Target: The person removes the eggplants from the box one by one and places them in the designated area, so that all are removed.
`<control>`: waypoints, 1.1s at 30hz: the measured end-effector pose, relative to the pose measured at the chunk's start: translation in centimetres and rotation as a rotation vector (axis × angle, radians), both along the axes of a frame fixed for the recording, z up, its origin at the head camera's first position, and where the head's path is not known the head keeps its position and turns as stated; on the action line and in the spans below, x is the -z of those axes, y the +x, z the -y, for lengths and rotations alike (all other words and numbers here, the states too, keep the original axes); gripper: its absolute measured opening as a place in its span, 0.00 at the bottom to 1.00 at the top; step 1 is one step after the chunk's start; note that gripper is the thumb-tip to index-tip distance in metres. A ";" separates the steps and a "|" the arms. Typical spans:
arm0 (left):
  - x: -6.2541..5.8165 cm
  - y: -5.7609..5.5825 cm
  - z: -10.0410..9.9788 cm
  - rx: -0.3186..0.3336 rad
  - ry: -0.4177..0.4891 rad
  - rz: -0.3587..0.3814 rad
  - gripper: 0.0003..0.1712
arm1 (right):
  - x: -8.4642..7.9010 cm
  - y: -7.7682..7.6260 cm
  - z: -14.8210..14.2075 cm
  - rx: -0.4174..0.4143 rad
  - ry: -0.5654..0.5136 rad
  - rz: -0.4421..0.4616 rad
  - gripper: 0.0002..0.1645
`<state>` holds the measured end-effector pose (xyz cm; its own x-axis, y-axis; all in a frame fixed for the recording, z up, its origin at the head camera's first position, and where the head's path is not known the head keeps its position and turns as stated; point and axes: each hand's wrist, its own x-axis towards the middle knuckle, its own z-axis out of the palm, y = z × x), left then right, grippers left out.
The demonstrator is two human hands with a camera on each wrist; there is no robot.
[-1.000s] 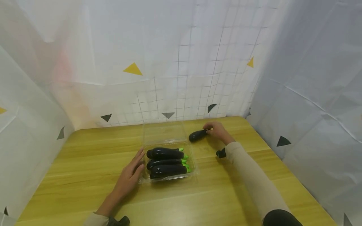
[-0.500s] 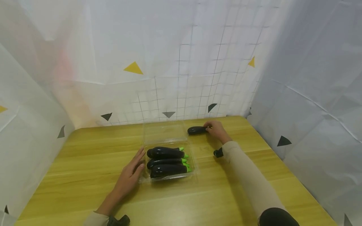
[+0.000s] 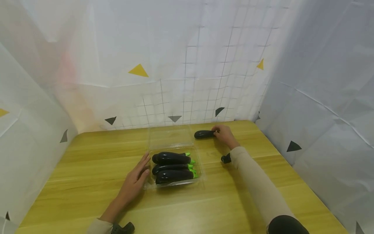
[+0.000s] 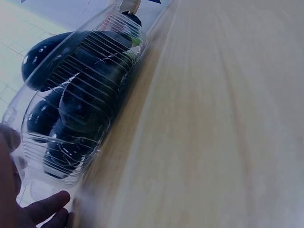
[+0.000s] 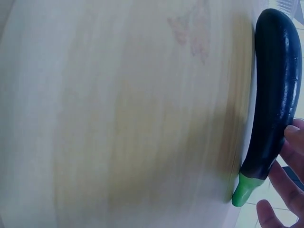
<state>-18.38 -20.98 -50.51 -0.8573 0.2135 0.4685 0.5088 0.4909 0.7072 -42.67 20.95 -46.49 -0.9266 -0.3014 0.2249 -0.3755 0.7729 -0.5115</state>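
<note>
R grip [image 3: 224, 134] pinches a loose eggplant [image 3: 204, 134] near its stem end, at counter's [image 3: 222, 201] back R of the clear clamshell [image 3: 169, 138], prob. to leave its body free, while L grip [image 3: 134, 179], fingers near-straight w/ nothing grasped, lies at the clamshell's L side, prob. steadying it.

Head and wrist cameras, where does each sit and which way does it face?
Head: worn on the head, facing forward and down over the table; left hand, right hand and sleeves show.
Left wrist: on that wrist, facing the clear box of eggplants; left fingers show.
Right wrist: on that wrist, facing the loose eggplant; right fingers show.
Shared: head and left wrist show the box; head and right wrist, the loose eggplant.
</note>
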 end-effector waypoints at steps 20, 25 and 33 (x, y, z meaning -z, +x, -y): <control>-0.1 0.1 0.0 0.007 0.017 -0.003 0.29 | -3.6 2.7 0.6 -0.077 -0.124 -0.092 0.16; -0.2 0.2 -0.1 0.010 0.023 0.002 0.30 | -5.1 4.5 2.1 -0.115 -0.189 -0.093 0.16; -0.3 0.1 -0.1 0.012 0.016 -0.001 0.30 | -6.7 7.7 4.6 -0.214 -0.322 -0.068 0.14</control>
<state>-18.24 -20.89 -50.19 -0.8542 0.2160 0.4729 0.5152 0.4738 0.7142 -34.93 16.33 -39.75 -0.8302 -0.3906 0.3978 -0.5522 0.4776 -0.6834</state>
